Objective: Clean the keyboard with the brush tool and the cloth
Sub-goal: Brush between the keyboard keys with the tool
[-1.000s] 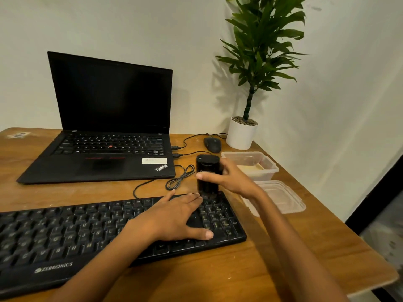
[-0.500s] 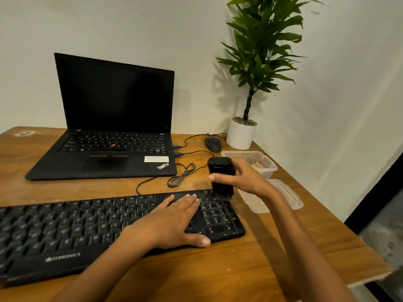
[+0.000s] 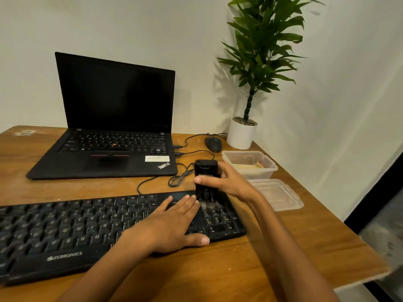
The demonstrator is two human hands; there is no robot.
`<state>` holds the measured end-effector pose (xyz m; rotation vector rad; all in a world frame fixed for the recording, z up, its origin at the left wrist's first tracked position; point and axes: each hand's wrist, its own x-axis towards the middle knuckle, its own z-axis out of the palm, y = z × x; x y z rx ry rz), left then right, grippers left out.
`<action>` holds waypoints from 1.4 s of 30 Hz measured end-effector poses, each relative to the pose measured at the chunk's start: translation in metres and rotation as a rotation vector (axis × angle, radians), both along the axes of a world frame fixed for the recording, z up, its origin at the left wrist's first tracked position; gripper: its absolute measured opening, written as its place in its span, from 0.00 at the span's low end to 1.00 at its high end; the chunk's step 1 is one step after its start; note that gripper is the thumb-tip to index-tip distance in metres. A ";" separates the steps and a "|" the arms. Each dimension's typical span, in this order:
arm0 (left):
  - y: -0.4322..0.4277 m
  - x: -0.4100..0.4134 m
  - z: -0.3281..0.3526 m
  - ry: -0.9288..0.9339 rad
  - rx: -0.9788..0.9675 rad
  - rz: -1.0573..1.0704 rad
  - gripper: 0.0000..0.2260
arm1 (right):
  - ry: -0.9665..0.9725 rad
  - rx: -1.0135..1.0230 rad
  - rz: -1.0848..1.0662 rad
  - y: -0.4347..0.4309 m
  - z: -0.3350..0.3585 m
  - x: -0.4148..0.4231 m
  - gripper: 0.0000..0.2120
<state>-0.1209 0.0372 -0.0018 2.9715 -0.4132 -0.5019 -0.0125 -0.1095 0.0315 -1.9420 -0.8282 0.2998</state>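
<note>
Now the right hand (image 3: pixel 231 182) grips the brush (image 3: pixel 206 182) upright on the keyboard (image 3: pixel 65 227)'s far right keys; the left hand (image 3: pixel 172 225) lies flat, fingers spread, just beside it.

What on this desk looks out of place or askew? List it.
Nothing is spilled or damaged. The clear container sits open, its lid lying flat beside it. A loosely bundled cable lies between laptop and keyboard.
</note>
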 end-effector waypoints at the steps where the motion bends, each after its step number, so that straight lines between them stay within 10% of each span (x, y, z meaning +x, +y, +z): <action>1: 0.000 0.000 0.000 -0.001 0.004 0.000 0.38 | -0.015 0.019 -0.023 0.005 0.001 0.004 0.10; 23: 0.002 -0.001 -0.004 -0.012 -0.029 0.000 0.38 | 0.031 0.125 -0.077 0.016 -0.005 0.048 0.14; 36: -0.001 0.002 0.000 0.005 -0.009 0.000 0.39 | 0.365 -0.067 0.385 -0.044 0.000 0.008 0.15; 42: -0.001 0.002 0.000 0.006 0.013 -0.015 0.39 | 0.107 0.156 -0.107 -0.039 -0.009 0.017 0.22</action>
